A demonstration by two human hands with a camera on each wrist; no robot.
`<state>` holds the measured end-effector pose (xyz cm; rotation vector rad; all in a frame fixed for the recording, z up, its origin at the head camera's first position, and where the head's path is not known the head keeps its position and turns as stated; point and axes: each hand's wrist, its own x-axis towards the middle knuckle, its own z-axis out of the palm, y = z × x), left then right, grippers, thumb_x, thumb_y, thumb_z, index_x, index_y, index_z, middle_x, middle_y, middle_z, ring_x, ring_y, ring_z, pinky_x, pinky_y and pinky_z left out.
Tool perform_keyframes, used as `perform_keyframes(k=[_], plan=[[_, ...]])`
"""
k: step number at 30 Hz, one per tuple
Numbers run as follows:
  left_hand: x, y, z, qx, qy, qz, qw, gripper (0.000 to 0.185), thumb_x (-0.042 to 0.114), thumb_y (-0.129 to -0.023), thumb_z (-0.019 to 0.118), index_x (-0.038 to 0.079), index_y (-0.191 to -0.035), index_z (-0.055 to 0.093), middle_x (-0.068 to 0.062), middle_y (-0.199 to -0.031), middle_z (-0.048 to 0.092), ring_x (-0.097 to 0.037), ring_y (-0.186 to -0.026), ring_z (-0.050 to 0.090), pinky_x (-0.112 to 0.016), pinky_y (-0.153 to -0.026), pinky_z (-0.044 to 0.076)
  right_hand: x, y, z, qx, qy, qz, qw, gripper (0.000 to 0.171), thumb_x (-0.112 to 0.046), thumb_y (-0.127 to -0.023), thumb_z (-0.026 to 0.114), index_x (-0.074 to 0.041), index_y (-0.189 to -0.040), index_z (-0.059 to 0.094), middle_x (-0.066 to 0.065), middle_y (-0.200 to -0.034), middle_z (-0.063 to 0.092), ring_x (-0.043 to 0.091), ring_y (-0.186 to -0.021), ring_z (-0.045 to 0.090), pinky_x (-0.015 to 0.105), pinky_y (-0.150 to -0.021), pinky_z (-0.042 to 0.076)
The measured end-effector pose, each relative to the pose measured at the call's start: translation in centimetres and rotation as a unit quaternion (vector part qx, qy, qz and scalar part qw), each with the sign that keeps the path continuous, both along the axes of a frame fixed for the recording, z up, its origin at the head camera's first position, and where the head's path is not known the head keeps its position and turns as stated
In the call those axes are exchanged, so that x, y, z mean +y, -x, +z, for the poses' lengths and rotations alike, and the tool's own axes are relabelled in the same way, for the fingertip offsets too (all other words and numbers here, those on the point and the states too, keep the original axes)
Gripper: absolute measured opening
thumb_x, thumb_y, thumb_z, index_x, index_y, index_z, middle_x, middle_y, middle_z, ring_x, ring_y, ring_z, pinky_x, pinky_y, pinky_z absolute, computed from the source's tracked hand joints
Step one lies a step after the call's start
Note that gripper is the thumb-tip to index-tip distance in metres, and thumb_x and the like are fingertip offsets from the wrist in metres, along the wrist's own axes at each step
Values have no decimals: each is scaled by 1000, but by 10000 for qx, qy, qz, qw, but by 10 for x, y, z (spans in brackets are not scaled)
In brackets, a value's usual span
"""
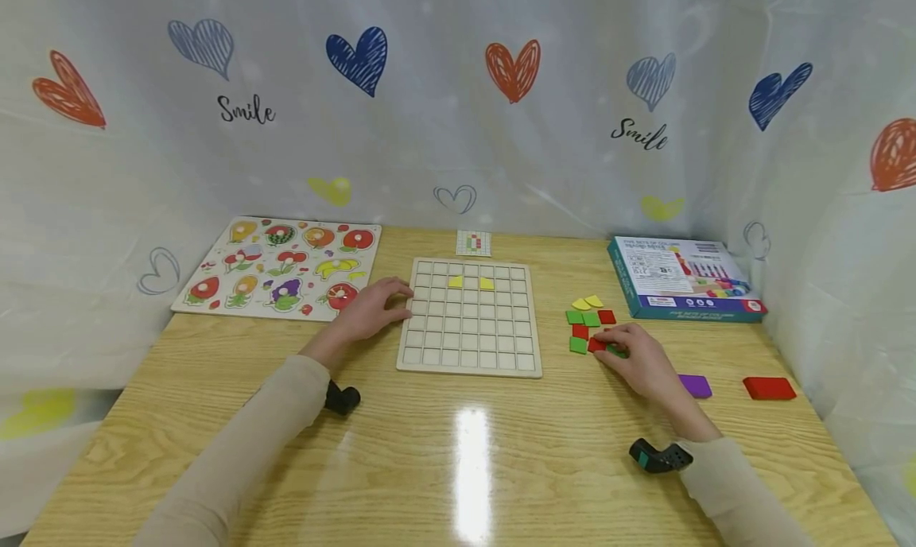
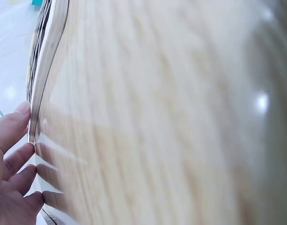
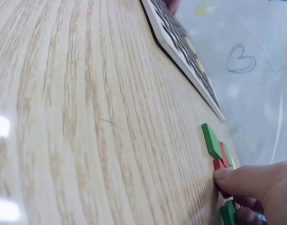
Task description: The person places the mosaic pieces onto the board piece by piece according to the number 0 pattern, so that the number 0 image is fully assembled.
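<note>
A wooden grid board [image 1: 468,332] lies in the middle of the table, with two yellow tiles [image 1: 455,281] in its second row. My left hand [image 1: 372,308] rests flat against the board's left edge [image 2: 42,84], its straight fingers [image 2: 14,126] touching that rim. To the right of the board is a small cluster of green tiles [image 1: 578,345], red tiles [image 1: 606,316] and yellow tiles [image 1: 587,302]. My right hand [image 1: 637,356] sits at the cluster's near side. Its thumb [image 3: 237,180] and curled fingers pinch a red tile [image 3: 220,164] beside a green tile [image 3: 211,139].
A fruit peg puzzle [image 1: 275,269] lies at the back left and a teal box [image 1: 680,277] at the back right. A small pattern card [image 1: 474,243] sits behind the board. A purple tile [image 1: 695,386] and a red block [image 1: 769,388] lie near the right edge. A curtain surrounds the table.
</note>
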<state>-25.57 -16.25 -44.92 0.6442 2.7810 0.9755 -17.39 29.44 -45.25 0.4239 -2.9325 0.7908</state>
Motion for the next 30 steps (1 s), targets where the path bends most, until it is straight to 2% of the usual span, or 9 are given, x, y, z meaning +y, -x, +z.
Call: perform_keyframes(k=[5,8,14,22,30], plan=[[0,1,-1,-24,-7,-14,10000,36,20,-93,68,3,-124,62,-19,-140,50,-37,-136,38,-52,-114,28,1,0,1,-147,7,66,9999,28,-9,-88,72,0,-114,70,21,-112,59,37,-101,57,54,-87,46],[0,2,-1,-52,-16,-32,10000,35,20,-93,68,4,-124,62,-19,-140,51,-37,-136,39,-51,-114,29,1,0,2,-276,22,97,9996,30,-10,-89,71,1,-117,68,22,-114,57,39,-104,55,56,-89,45],[0,1,-1,-41,-18,-69,10000,35,20,-93,68,3,-123,62,-19,-139,52,-36,-135,41,-51,-113,30,2,0,3,-363,55,94,9993,27,-10,-89,71,1,-114,69,21,-113,56,38,-103,54,57,-90,45],[1,0,0,-75,1,-11,10000,35,20,-93,68,3,-123,62,-19,-140,51,-36,-136,39,-50,-114,29,2,4,3,-275,4,310,9991,21,-7,-91,68,4,-110,67,21,-110,56,37,-103,54,56,-92,45],[0,2,0,-38,33,-6,10000,35,19,-93,68,3,-123,63,-19,-139,51,-36,-136,39,-50,-113,30,0,10,12,-493,171,86,9986,30,-10,-96,63,8,-119,62,24,-112,61,32,-95,61,51,-83,52]])
